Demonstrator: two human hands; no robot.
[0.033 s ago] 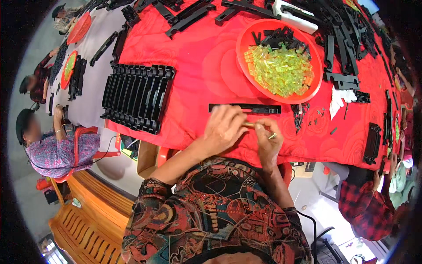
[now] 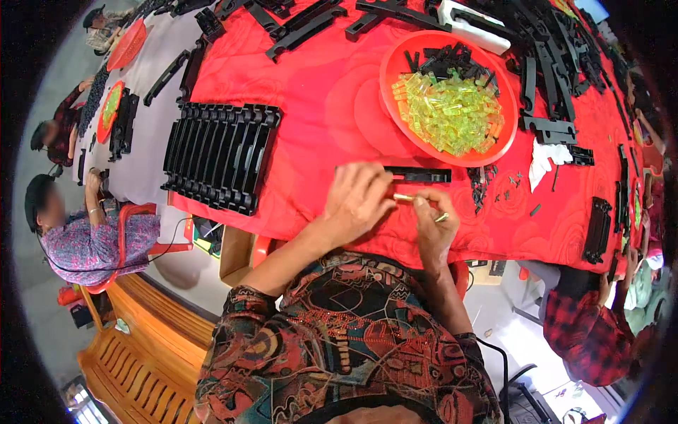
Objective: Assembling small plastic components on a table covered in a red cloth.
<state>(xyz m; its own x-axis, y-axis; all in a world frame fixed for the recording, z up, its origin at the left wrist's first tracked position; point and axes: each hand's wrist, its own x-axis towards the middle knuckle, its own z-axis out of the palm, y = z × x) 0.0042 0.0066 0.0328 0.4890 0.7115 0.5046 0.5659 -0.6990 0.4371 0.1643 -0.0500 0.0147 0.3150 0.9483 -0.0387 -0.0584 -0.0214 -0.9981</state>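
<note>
Red tablecloth (image 2: 311, 169), black strip (image 2: 424, 174) part-hidden by left hand (image 2: 355, 201), grip unclear, right hand (image 2: 434, 230) pinching golden rod (image 2: 404, 197)

Centre frame: left hand (image 2: 358, 196) covers one end of the strip (image 2: 432, 175), right hand (image 2: 433, 230) hides part of the rod (image 2: 405, 198)!

Your shirt (image 2: 346, 353) is black, rust and teal in a busy swirling print; your stick (image 2: 404, 198) is gold, the strip (image 2: 424, 175) before you black, your tablecloth (image 2: 318, 162) red with tonal roses, the bowl (image 2: 390, 81) orange-red, its small pieces (image 2: 452, 116) yellow-green and black, a neighbour's sleeve (image 2: 575, 318) red-and-black checked
</note>
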